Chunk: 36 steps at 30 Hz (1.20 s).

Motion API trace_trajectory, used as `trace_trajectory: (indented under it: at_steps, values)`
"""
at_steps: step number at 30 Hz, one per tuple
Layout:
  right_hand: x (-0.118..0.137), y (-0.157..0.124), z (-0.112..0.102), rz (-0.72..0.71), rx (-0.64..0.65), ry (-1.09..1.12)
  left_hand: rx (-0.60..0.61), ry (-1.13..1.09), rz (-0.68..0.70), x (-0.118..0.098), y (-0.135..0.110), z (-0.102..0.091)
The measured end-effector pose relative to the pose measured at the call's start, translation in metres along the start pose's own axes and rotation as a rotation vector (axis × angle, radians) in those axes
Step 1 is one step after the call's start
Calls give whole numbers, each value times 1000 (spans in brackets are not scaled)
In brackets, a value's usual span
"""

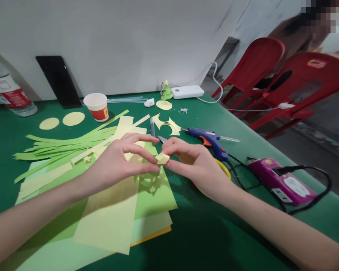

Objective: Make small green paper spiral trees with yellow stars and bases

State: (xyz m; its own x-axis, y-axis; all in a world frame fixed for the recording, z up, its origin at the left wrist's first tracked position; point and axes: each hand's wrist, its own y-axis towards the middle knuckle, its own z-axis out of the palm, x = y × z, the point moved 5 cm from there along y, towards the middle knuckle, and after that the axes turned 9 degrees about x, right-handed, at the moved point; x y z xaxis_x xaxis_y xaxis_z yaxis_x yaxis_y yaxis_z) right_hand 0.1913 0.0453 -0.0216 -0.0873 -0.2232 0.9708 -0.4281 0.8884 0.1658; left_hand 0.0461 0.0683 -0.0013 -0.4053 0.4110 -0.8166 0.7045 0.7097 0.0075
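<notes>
Pinching a small, puffy folded paper piece (162,158) of pale yellow, the left hand (117,163) and right hand (196,163) each close thumb and fingertips on it above flat, matte yellow and green sheets (110,218). Thin green strips (59,145) fan out beyond the left hand. A blue glue gun (210,139) lies just past the right hand, and bare green tabletop (214,233) opens beneath that wrist. The paper cup (96,106) bears a red label too small to read.

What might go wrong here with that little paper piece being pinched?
The small folded paper is pinched only by fingertips of the left hand and right hand; it may slip or get crushed. The glue gun lies just beyond the right hand, its black cord trailing beside that wrist; if hot, its tip might burn, and a snagged cord could drag it.
</notes>
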Motion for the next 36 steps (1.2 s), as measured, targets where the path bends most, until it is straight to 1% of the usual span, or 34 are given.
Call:
trace_trajectory:
  at_steps: [2,5,7,10,11,13,14,15,16,17,18,20,23,25,29,30,33,36]
  values:
    - [1,0,-3,0,-21,-8,-1,116,7,-3,-1,-12]
    - [2,0,-9,6,-54,-36,-62,272,-30,-1,-5,-38]
    - [1,1,-12,14,-69,-48,-68,353,-116,8,-11,-52]
    - [0,1,-16,24,-90,-59,7,442,-278,32,-28,-64]
    - [0,1,-17,25,-96,-58,-5,488,-288,39,-35,-69]
    - [-1,1,-19,31,-105,-50,-55,567,-288,49,-51,-78]
    - [-2,1,-20,36,-109,-43,-60,587,-294,53,-58,-83]
    - [-2,0,-20,40,-113,-35,-125,601,-283,55,-65,-91]
    - [-3,0,-21,43,-117,-29,-186,618,-313,58,-71,-100]
    - [-3,0,-21,44,-120,-25,-220,617,-384,62,-77,-108]
    - [-4,1,-21,44,-120,-22,-291,599,-433,64,-83,-119]
    - [-5,2,-21,50,-119,-26,-357,591,-480,69,-90,-135]
    - [-6,3,-20,59,-123,-35,-388,573,-511,84,-92,-154]
    - [-5,4,-19,69,-130,-47,-353,561,-527,102,-89,-163]
    - [-4,3,-15,98,-99,-59,-362,617,-520,140,-85,-181]
    - [-4,2,-15,103,-84,-58,-349,629,-516,147,-85,-185]
    - [-5,2,-14,120,-56,-63,-274,659,-498,163,-90,-191]
    - [-5,1,-15,130,-50,-68,-186,711,-494,172,-95,-195]
